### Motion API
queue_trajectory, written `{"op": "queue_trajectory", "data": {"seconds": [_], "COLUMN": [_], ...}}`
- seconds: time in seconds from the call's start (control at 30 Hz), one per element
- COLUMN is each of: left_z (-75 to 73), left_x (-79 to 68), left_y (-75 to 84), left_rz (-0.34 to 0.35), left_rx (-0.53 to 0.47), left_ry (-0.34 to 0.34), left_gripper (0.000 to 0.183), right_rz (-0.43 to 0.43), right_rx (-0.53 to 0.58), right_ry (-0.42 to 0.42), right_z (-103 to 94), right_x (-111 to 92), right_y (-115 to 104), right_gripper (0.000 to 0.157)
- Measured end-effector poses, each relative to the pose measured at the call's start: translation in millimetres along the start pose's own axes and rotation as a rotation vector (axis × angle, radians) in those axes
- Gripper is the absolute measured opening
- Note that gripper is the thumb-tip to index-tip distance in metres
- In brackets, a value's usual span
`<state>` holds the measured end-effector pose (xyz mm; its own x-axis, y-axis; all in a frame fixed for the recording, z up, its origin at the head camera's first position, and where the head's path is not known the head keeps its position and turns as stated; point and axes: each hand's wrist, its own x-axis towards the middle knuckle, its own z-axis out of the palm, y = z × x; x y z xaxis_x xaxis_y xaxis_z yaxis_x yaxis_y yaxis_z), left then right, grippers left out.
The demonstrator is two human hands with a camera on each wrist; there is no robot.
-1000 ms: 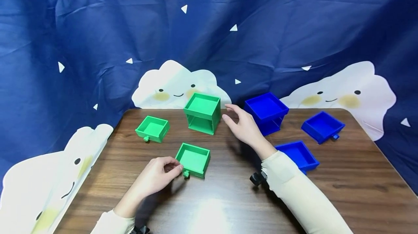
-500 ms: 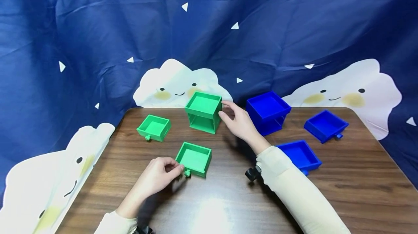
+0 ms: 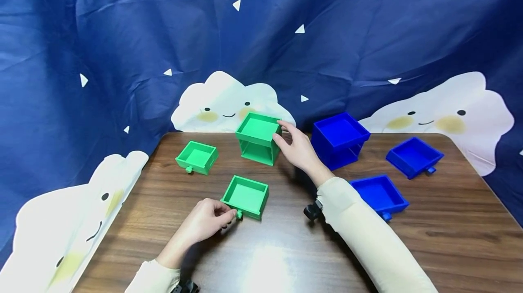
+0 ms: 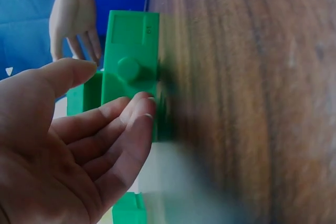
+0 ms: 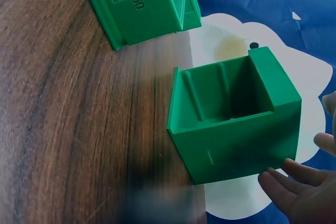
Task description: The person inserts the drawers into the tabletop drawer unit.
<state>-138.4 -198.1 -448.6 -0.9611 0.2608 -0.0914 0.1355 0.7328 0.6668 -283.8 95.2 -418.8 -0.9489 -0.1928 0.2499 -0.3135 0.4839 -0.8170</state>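
My left hand (image 3: pixel 206 220) is beside the near green drawer (image 3: pixel 247 195), close to its front knob (image 4: pixel 129 70). In the left wrist view its thumb stands apart from the loosely bent fingers, with the knob showing beyond the gap and nothing held. My right hand (image 3: pixel 300 150) reaches to the right side of the green cabinet (image 3: pixel 261 129), an upright box with an open front and a shallow tray top. The right wrist view has these fingertips at the cabinet's far edge; whether they touch or press, I cannot tell. A second green drawer (image 3: pixel 198 156) lies left of the cabinet.
A blue cabinet (image 3: pixel 341 133) stands right of my right hand. One blue drawer (image 3: pixel 382 193) lies near my right sleeve and another blue drawer (image 3: pixel 414 154) farther right. Everything rests on a brown wooden table (image 3: pixel 327 256), with a blue cloud-patterned curtain (image 3: pixel 261 34) behind.
My right hand has moved left, from apart to up against the green cabinet's side. My left hand has edged nearer the knob of the near green drawer. The head view has shifted slightly.
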Motion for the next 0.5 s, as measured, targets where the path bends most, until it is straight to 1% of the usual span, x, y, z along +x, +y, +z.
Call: {"op": "queue_trajectory", "data": {"seconds": [0.13, 0.23, 0.37, 0.5], "left_z": [3.5, 4.2, 5.2, 7.9], "left_x": [1.2, 2.5, 4.0, 4.7], "left_y": [-0.7, 0.6, 2.9, 4.2], "left_rz": [-0.006, -0.024, -0.048, -0.048], "left_rx": [-0.032, -0.092, -0.155, -0.162], "left_ry": [-0.045, -0.074, -0.099, -0.110], "left_gripper": [0.028, 0.031, 0.033, 0.034], "right_rz": [0.006, 0.002, 0.009, 0.028], "right_rx": [0.013, 0.016, -0.014, -0.009], "right_ry": [-0.007, 0.001, 0.024, 0.040], "right_z": [3.9, 8.0, 12.7, 15.6], "right_x": [3.2, 6.2, 9.2, 10.1], "right_y": [2.9, 4.6, 5.9, 5.1], "right_gripper": [0.058, 0.058, 0.056, 0.054]}}
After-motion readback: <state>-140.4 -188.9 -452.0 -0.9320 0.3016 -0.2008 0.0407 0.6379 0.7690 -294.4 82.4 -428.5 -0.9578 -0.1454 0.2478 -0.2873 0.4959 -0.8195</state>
